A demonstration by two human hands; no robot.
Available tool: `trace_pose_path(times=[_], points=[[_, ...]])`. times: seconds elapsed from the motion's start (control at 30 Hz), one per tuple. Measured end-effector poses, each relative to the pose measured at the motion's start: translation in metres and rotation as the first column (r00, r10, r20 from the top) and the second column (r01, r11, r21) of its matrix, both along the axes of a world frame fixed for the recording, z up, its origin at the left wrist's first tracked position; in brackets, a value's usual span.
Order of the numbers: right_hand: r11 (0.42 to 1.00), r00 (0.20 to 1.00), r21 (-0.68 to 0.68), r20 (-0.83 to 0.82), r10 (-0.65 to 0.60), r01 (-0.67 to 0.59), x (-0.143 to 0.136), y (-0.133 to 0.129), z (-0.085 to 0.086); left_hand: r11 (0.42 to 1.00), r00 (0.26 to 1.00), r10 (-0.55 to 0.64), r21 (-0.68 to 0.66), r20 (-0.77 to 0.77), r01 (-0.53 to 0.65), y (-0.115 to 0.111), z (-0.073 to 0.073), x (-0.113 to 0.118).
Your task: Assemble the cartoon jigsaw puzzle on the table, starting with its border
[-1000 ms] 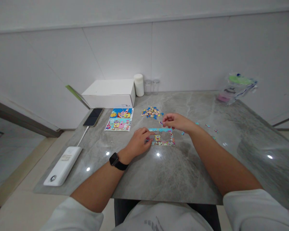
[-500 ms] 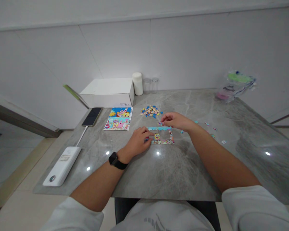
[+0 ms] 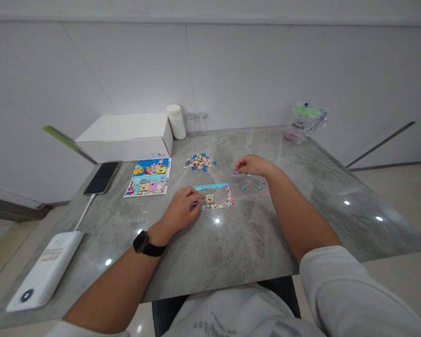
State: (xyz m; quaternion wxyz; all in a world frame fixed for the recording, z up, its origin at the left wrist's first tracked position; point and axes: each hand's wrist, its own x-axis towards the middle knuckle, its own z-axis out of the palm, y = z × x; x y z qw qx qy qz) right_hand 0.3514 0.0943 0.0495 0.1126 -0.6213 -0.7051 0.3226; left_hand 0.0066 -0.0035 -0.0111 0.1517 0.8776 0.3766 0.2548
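Note:
A partly assembled puzzle (image 3: 215, 187) lies on the grey table, its border joined round a gap in the middle. My left hand (image 3: 183, 206) rests on its left end with the fingers apart. Further right and a little back, my right hand (image 3: 250, 164) has its fingertips pinched on a small puzzle piece (image 3: 235, 173) at the table surface. Several loose pieces (image 3: 257, 186) are scattered just in front of my right hand. Behind the puzzle is a heap of pieces (image 3: 199, 162). A printed picture sheet (image 3: 148, 177) lies to the left.
At the back left stand a white box (image 3: 124, 135), a white bottle (image 3: 176, 122) and two clear glasses (image 3: 202, 124). A phone (image 3: 102, 178) is cabled to a white power bank (image 3: 45, 271). A plastic bag (image 3: 305, 122) sits at the back right.
The view has turned to the right. My right hand has moved right, away from the puzzle's top edge, to beside the scattered pieces. My left hand stays on the puzzle's left end.

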Motion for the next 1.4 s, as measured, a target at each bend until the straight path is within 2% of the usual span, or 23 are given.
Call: trace_pose_path(times=[0.1,0.2,0.27,0.37,0.43,0.63,0.8,0.9,1.0,1.23,1.4], points=[[0.999,0.995,-0.031,0.099,0.029,-0.026,0.001,0.002,-0.010,1.000,1.000,-0.003,0.002,-0.005,0.003,0.001,-0.001,-0.001],[0.994,0.991,-0.111,0.130,0.039,-0.024,-0.001,0.004,-0.018,1.000,1.000,-0.005,0.004,-0.010,0.005,0.002,-0.001,-0.001],[0.997,0.988,-0.077,0.149,0.035,-0.024,0.000,0.006,-0.019,1.000,1.000,-0.007,0.010,-0.014,0.007,0.002,-0.001,-0.001],[0.998,0.981,0.068,0.194,-0.030,0.017,0.009,0.009,-0.013,1.000,1.000,-0.010,0.019,-0.016,0.010,0.002,-0.001,-0.001],[0.992,0.971,0.110,0.226,-0.082,0.059,0.021,0.010,-0.004,1.000,1.000,-0.008,0.015,-0.016,0.008,0.002,-0.001,0.000],[0.985,0.899,0.125,0.405,-0.164,0.123,0.059,-0.001,0.020,1.000,1.000,-0.014,0.007,-0.023,0.015,0.002,-0.001,0.000],[0.986,0.850,0.056,0.501,-0.163,0.156,0.087,-0.008,0.024,1.000,1.000,-0.008,0.017,-0.023,0.008,0.002,-0.002,-0.001],[0.988,0.847,-0.027,0.519,-0.114,0.150,0.092,-0.011,0.021,1.000,1.000,-0.011,0.026,-0.019,0.011,0.002,-0.002,0.000],[0.989,0.852,-0.084,0.519,-0.058,0.119,0.084,-0.014,0.013,1.000,1.000,-0.014,0.027,-0.023,0.015,0.002,-0.002,0.000],[0.995,0.794,-0.085,0.608,0.018,0.043,0.066,-0.023,-0.010,1.000,1.000,-0.012,0.026,-0.024,0.012,0.002,-0.002,-0.001],[0.998,0.801,-0.067,0.598,0.040,0.000,0.065,-0.031,-0.014,1.000,1.000,-0.012,0.026,-0.014,0.012,0.002,-0.001,0.000]])
